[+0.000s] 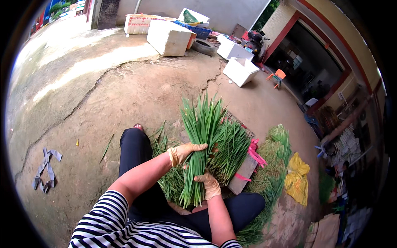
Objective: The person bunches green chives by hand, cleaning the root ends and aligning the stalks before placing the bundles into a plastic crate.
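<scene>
Upright in front of me is a thick bunch of garlic chives (198, 126), long flat green leaves fanned out at the top. My left hand (185, 153), in a thin cream glove, wraps round the middle of the bunch, thumb across its front. Lower down, my right hand (209, 185), gloved alike, grips the right side near the stalk ends. Another heap of chives (231, 146) lies just right of the bunch on a low board (243, 177). Bright pink ties (257, 155) hang at that board's right edge.
More chives (266, 165) are piled on the ground at the right, beside a yellow plastic bag (297, 177). Loose leaves (171, 182) lie between my legs. Grey cloth strips (46, 169) rest far left. White foam boxes (167, 38), a tyre (204, 47) and an orange chair (277, 76) stand farther off.
</scene>
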A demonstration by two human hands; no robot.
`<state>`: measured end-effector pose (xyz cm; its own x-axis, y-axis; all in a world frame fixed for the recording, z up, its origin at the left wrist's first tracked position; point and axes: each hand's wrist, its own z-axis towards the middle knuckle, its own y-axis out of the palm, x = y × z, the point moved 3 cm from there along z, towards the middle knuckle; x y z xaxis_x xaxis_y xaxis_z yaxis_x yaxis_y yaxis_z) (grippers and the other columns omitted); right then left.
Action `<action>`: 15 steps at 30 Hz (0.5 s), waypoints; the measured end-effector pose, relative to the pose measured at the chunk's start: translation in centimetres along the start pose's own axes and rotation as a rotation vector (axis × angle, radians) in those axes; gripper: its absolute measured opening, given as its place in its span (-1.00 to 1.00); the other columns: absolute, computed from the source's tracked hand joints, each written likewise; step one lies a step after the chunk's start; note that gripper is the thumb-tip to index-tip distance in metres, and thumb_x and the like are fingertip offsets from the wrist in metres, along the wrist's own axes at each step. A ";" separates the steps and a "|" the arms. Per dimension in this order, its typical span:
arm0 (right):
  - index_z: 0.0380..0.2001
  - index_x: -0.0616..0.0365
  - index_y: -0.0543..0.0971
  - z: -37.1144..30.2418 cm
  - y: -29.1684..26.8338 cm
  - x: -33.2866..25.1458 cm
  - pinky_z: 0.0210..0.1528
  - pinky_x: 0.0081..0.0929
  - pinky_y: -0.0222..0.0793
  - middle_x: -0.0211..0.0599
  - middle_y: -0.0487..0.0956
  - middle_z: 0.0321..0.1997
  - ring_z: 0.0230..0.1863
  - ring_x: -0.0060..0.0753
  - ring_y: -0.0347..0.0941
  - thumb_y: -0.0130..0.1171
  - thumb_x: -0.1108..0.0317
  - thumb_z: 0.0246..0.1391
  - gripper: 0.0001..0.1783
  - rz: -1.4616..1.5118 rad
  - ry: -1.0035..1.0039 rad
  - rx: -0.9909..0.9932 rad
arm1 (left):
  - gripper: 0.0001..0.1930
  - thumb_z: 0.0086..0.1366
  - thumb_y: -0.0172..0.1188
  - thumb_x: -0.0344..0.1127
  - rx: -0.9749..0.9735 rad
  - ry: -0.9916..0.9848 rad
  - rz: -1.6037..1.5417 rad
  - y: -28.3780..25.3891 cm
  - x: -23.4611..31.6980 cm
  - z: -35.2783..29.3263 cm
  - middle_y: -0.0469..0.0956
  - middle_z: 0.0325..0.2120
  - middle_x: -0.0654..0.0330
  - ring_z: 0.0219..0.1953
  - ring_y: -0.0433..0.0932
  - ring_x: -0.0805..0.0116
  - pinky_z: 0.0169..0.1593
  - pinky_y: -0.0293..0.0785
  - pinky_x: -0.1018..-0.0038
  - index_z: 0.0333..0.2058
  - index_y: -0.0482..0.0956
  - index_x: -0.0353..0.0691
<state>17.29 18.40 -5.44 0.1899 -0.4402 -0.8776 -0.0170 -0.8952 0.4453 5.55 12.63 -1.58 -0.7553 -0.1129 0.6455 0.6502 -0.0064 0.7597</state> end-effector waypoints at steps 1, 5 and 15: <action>-0.12 0.22 0.40 0.2 0.0 0.1 -0.08 -0.48 0.32 -0.35 0.48 -0.23 -0.19 -0.40 0.40 0.45 0.19 -0.43 -0.28 -0.032 0.008 -0.014 | -0.43 0.18 0.08 -0.11 -0.029 0.008 -0.051 0.4 -0.1 -0.2 0.48 -0.15 0.19 -0.14 0.47 0.30 -0.10 0.41 0.43 0.11 0.19 -0.21; -0.13 0.14 0.32 0.9 -4.8 1.8 0.00 -0.66 0.11 -0.53 0.31 -0.17 -0.07 -0.56 0.21 0.40 0.17 -0.30 -0.34 -0.319 -0.343 0.154 | -0.57 0.17 0.11 -0.22 -0.010 0.012 -0.048 -0.9 -1.2 1.3 0.52 -0.34 0.18 -0.33 0.50 0.38 -0.26 0.45 0.51 -0.02 0.32 -0.28; -0.27 0.22 0.49 0.6 -2.2 -9.3 -0.22 -0.54 0.25 -0.44 0.52 -0.31 -0.32 -0.58 0.36 0.31 0.21 -0.14 -0.60 -0.292 -0.664 0.699 | -0.70 0.07 0.24 -0.27 0.241 0.150 0.437 -0.1 -0.2 1.1 0.51 -0.55 0.17 -0.60 0.47 0.43 -0.52 0.43 0.56 -0.26 0.42 -0.27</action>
<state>15.00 24.41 1.60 -0.3030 0.0439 -0.9520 -0.6697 -0.7205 0.1799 5.58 13.74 -1.75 -0.3859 -0.1946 0.9018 0.8518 0.3003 0.4293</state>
